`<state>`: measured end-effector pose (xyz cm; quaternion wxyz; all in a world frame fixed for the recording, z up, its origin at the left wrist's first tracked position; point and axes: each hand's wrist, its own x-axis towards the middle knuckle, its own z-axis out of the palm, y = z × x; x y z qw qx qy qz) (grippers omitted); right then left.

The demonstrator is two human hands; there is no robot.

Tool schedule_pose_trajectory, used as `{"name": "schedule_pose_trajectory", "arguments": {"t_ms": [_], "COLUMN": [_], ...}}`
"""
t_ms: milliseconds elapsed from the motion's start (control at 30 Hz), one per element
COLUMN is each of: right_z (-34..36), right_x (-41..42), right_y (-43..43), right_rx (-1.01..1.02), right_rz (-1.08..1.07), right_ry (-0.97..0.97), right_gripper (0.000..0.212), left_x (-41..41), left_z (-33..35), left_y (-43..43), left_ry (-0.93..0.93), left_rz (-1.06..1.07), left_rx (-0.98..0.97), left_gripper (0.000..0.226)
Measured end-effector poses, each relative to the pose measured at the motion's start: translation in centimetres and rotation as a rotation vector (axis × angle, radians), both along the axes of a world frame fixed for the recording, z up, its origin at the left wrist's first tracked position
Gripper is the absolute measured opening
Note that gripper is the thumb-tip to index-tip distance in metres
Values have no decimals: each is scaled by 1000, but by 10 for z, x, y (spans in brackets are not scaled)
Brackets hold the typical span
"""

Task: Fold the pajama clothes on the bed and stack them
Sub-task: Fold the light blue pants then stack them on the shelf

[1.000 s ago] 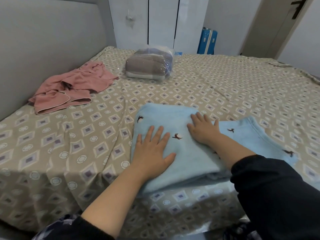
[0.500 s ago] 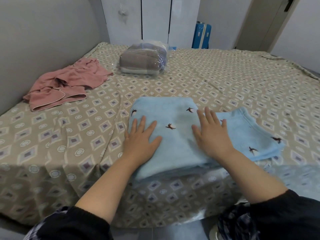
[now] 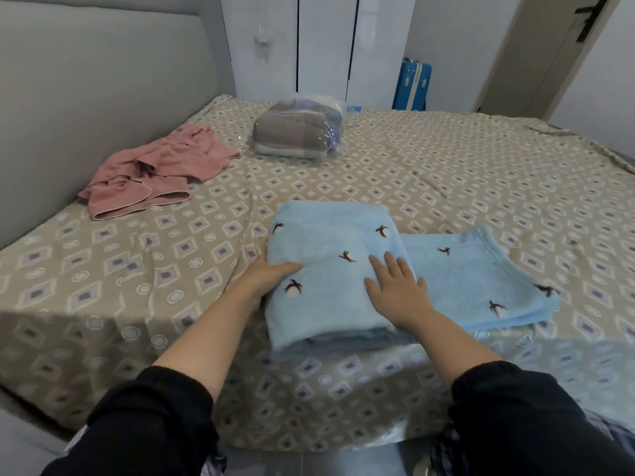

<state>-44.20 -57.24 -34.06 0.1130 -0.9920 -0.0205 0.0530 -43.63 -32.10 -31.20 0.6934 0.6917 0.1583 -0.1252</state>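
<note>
My left hand (image 3: 266, 274) now grips the left edge of the folded light-blue fleece pajama (image 3: 330, 235), no longer flat on top. My right hand (image 3: 395, 286) presses flat, fingers straight. The garment lies at the near edge of the bed (image 3: 446, 173), judged ready for stacking.

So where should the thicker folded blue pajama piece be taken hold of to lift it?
The thicker blue piece is probably best taken by its left and right edges, a hand sliding under from each side, thumb on top. It lies flat with loose layers showing at its near edge, so pinching the top would likely unfold it.
</note>
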Motion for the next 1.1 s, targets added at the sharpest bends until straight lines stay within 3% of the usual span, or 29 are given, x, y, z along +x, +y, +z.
{"name": "schedule_pose_trajectory", "arguments": {"t_ms": [200, 467, 667, 800, 967, 1100], "right_z": [23, 30, 21, 44, 76, 107], "right_x": [-5, -13, -20, -16, -6, 0], "right_y": [17, 110, 132, 106, 37, -32], "right_rx": [106, 299, 375, 742, 1193, 1388], "right_rz": [3, 24, 94, 103, 8, -198], "right_ry": [21, 36, 91, 221, 386, 217], "right_gripper": [62, 67, 67, 67, 42, 31], "left_x": [-6, -38, -51, -47, -31, -22], "left_z": [18, 61, 91, 122, 165, 174], "left_y": [13, 104, 116, 92, 28, -48], "left_ry": [-32, -92, -73, -101, -142, -172], "left_rz": [134, 258, 134, 81, -103, -316], "left_rx": [-44, 184, 164, 18, -189, -296], "left_gripper": [40, 48, 39, 38, 27, 19]}}
